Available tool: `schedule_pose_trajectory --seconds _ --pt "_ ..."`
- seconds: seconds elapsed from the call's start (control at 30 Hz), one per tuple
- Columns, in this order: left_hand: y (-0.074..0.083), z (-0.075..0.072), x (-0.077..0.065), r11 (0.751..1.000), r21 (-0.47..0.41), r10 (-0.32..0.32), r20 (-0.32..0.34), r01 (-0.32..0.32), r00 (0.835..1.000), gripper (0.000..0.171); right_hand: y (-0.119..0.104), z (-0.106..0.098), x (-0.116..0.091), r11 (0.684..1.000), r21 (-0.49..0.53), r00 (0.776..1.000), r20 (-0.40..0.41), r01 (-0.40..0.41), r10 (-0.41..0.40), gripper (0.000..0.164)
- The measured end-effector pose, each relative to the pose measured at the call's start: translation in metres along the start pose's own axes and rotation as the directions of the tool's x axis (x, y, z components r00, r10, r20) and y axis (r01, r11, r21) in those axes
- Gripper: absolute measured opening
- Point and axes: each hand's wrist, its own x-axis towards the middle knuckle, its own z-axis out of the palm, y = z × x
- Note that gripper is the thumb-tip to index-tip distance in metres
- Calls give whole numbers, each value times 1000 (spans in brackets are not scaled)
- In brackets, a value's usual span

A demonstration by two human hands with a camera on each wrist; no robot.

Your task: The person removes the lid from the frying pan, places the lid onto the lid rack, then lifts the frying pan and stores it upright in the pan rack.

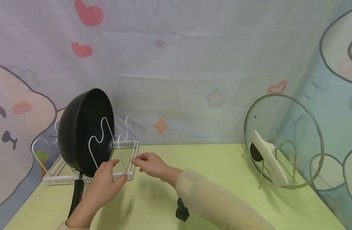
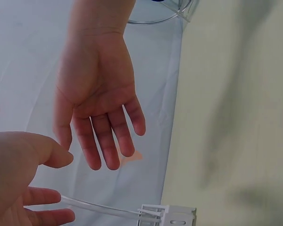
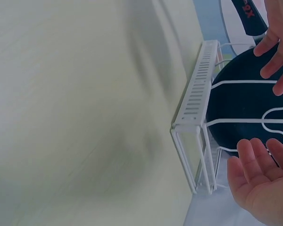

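A black wok (image 1: 69, 131) stands on its side between the wire dividers (image 1: 102, 131) of a white rack (image 1: 64, 179). Its dark handle (image 1: 77, 195) points toward the near edge. My left hand (image 1: 107, 183) hovers before the rack's near side, fingers loosely spread and thumb apart. To its right, my right hand (image 1: 150, 164) is close to the rack's right end, palm turned inward. Both wrist views show relaxed fingers on the left hand (image 3: 279, 56) and the right hand (image 2: 101, 99), with nothing held. The wok's curved body fills the rack in the right wrist view.
At the right, a clear glass lid (image 1: 282, 95) with a white and black handle (image 1: 269, 159) leans upright in a small wire stand (image 1: 294, 153). A small black object (image 1: 182, 210) shows below the right sleeve. A printed cloth (image 1: 176, 64) hangs behind the pale green table (image 1: 210, 179).
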Motion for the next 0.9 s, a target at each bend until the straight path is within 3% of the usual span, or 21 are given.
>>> schedule_pose_trajectory --seconds 0.33,0.9 --pt "10 16 20 999 18 42 -30 -42 999 59 11 -20 -6 1000 -24 997 -70 -17 16 36" --pt "17 30 35 1000 7 11 12 -11 1000 61 22 -44 -9 994 -94 993 -115 -53 42 39"
